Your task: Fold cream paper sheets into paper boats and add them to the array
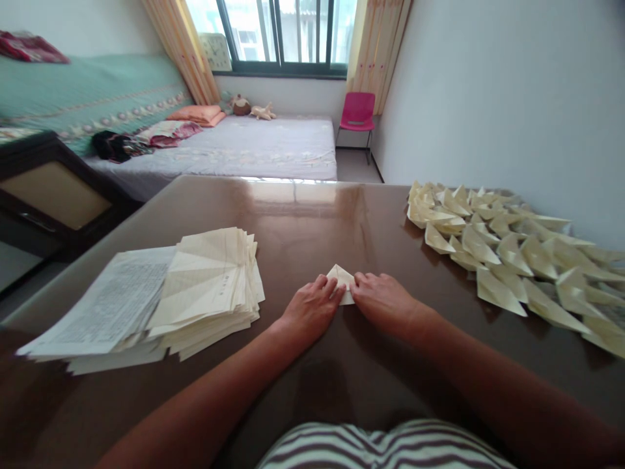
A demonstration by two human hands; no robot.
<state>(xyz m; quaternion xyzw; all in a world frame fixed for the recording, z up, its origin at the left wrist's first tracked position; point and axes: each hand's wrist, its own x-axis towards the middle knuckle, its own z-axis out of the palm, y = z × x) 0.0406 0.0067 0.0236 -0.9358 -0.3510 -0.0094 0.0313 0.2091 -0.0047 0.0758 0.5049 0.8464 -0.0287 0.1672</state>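
A small folded sheet of cream paper (340, 272) lies on the brown table, its pointed tip facing away from me. My left hand (315, 301) presses on its left side with the fingers bent and held together. On the right side, my right hand (383, 299) grips the paper's edge with curled fingers. Both thumbs rest close together near the middle of the fold. The hands hide much of the paper's sides.
A stack of cream sheets (205, 280) and printed white sheets (105, 303) lies to the left. Several folded paper boats (508, 244) crowd the right side. Beyond the glossy table (293, 228) are a bed (273, 146) and a pink chair (359, 112).
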